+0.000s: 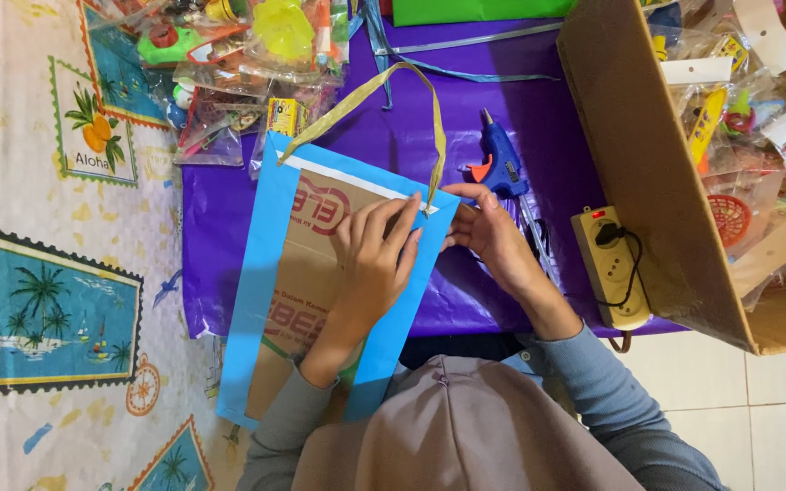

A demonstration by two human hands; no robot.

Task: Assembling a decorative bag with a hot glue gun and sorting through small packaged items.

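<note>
Head view: left hand [375, 259] is pressing flat on the stiff, light cardboard panel [307, 291]; right hand [493, 232] is pinching its blue-edged corner.

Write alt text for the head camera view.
Both hands press on a flat brown cardboard panel with blue paper borders, left hand flat on it, right hand at its corner by an olive ribbon loop. A blue glue gun lies on purple sheeting nearby.
</note>
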